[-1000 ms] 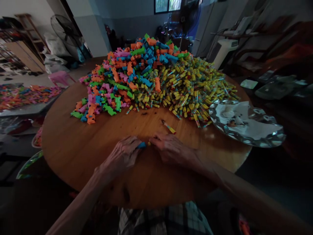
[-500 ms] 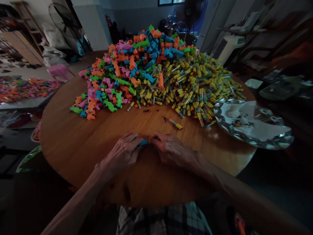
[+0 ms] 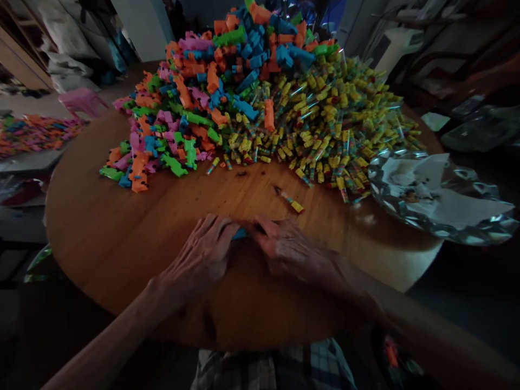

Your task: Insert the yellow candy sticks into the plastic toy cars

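Observation:
Near the front of the round wooden table, my left hand [image 3: 206, 245] is closed around a small blue plastic toy [image 3: 240, 233], mostly hidden by fingers. My right hand [image 3: 284, 246] is closed in a pinch at the toy's right end; its fingertips are in shadow. Beyond the hands lies a single clear tube with a yellow end [image 3: 297, 206]. Farther back is a heap of orange, blue, green and pink toy cars [image 3: 184, 103], some showing black wheels. Beside it on the right rises a pile of yellow-ended tubes [image 3: 325, 119].
A shiny faceted tray [image 3: 467, 230] holding white paper sits at the right edge of the wooden table [image 3: 93, 227]. To the left, more coloured toys [image 3: 40, 132] lie on a separate surface near a pink stool [image 3: 83, 101]. A white column stands behind.
My view has tipped downward and nearer. The two hands have drawn closer around the blue toy, and a small yellow bit between them is now out of sight.

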The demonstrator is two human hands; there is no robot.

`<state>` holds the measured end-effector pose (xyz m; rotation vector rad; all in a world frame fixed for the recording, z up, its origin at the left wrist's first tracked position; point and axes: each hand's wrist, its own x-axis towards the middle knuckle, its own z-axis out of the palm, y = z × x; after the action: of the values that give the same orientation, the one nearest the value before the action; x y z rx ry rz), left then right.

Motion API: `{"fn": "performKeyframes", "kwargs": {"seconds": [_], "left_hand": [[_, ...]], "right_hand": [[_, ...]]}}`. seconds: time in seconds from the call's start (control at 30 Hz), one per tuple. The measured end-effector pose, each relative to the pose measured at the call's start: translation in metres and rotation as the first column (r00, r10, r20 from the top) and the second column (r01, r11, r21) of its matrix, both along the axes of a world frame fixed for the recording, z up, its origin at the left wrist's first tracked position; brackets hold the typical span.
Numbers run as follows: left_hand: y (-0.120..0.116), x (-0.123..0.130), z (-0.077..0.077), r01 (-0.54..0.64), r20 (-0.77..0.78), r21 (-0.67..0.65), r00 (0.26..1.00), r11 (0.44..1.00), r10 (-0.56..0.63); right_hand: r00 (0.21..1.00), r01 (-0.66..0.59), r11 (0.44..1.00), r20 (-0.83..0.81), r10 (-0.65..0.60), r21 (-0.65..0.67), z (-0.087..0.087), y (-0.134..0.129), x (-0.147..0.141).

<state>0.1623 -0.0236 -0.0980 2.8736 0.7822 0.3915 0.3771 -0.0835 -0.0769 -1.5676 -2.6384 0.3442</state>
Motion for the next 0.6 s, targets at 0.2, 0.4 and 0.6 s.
{"fn": "performKeyframes", "kwargs": {"seconds": [0.2, 0.4, 0.6], "left_hand": [[0.004, -0.003, -0.005, 0.031, 0.028, 0.022, 0.999, 0.999, -0.032], [0.008, -0.005, -0.015, 0.048, 0.091, 0.004, 0.995, 0.999, -0.048], [-0.009, -0.015, 0.000, -0.054, 0.163, -0.069, 0.984, 0.996, 0.065]], "right_hand": [[0.999, -0.041, 0.995, -0.017, 0.042, 0.087, -0.017, -0.001, -0.002], [1.000, -0.010, 0.996, 0.005, 0.010, 0.090, -0.024, -0.003, -0.008], [0.973, 0.196, 0.939, -0.177, -0.150, 0.283, -0.028, -0.011, 0.000]]}}
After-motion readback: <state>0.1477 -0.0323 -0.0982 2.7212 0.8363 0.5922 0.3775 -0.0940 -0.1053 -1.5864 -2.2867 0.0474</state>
